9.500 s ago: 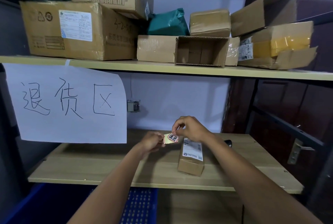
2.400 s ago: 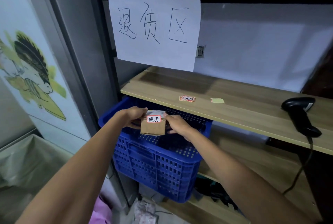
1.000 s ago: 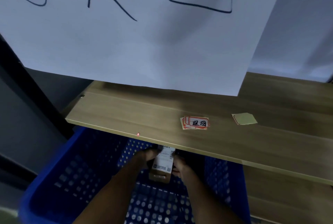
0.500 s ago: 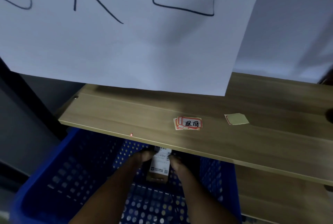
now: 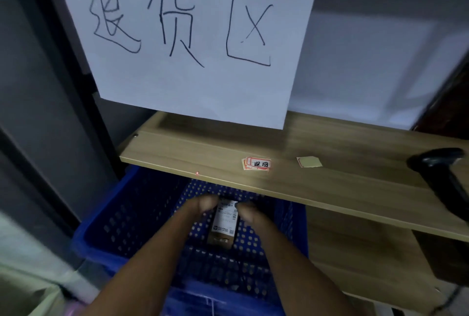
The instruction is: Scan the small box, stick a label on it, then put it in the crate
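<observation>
Nearest the camera, two bare forearms reach down into the blue perforated plastic crate (image 5: pixel 121 224), which sits under the front edge of the pale wooden shelf board (image 5: pixel 355 188). The left hand (image 5: pixel 203 205) and the right hand (image 5: pixel 247 214) flank the far end of the small brown cardboard box with a white printed shipping sheet (image 5: pixel 224 224). Both are touching or very close to it, fingers curled narrow, but the dim, blurred view does not settle whether they grip it or have let go. The box lies flat, long side running away from the camera, apparently on the crate floor near its middle. Nothing else shows inside the crate.

The red-bordered sticker cannot be seen on the box from this angle, so I cannot confirm it is on. If the box is not quite down, a release from here would drop it and could tip it onto its side. Lifting the hands carelessly could knock knuckles on the underside of the board, which overhangs the rear of the crate.

On the board, near its front edge, lies a small stack of red-bordered white stickers (image 5: pixel 256 163), and just right of it a yellowish backing slip (image 5: pixel 310 162). At the right end stands a black handheld scanner (image 5: pixel 444 176). Above hangs a white paper sign with handwritten black characters (image 5: pixel 187 36).
</observation>
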